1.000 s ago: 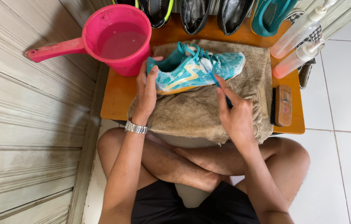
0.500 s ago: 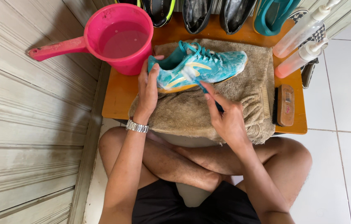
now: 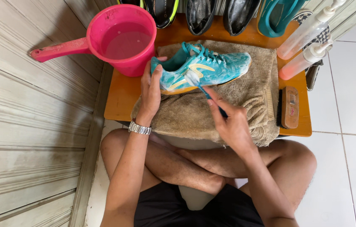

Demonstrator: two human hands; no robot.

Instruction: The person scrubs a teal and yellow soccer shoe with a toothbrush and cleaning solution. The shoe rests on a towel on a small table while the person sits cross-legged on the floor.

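A turquoise sports shoe, wet with foam, lies on its side on a brown towel spread over a low orange table. My left hand, with a metal watch on the wrist, grips the shoe's heel. My right hand holds a small blue toothbrush whose head rests against the shoe's side, near the middle.
A pink water scoop with water stands at the table's back left. Two bottles and a wooden brush lie at the right. Several shoes line the back edge. A ribbed shutter is on the left, white tiles on the right.
My right hand has slid the toothbrush leftward along the shoe's side, from near the toe toward the middle. The left hand keeps hold of the heel.
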